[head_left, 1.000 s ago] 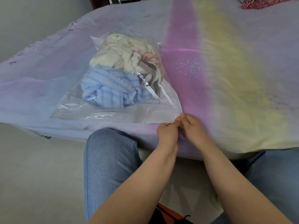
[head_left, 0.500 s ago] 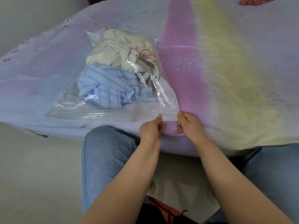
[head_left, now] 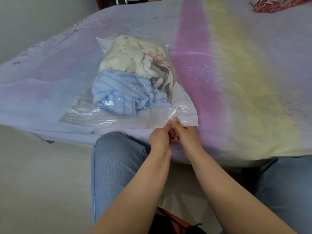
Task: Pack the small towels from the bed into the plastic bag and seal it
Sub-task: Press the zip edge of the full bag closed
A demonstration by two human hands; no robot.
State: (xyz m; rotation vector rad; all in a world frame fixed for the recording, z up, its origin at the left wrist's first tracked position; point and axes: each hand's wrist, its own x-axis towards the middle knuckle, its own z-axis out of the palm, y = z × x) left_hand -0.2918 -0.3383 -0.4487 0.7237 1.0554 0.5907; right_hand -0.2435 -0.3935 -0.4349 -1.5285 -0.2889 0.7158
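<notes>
A clear plastic bag [head_left: 84, 105] lies flat on the bed [head_left: 253, 81] near its front edge. Inside it sit a blue striped towel [head_left: 121, 93], a cream towel [head_left: 125, 56] and a grey-and-pink striped one [head_left: 162, 73]. My left hand [head_left: 160, 135] and my right hand [head_left: 185, 132] are side by side at the bag's near edge, toward its right corner. Both pinch the bag's mouth strip between thumb and fingers. The fingertips are partly hidden under the plastic.
The bedsheet has purple, pink and yellow bands. A red patterned pillow [head_left: 276, 4] lies at the far right corner. My knees in blue jeans [head_left: 114, 162] sit against the bed's front edge. Pale floor lies to the left.
My left hand has come back beside the right one, and both now pinch the bag's edge a little left of the right corner. The bag's right corner lies flatter.
</notes>
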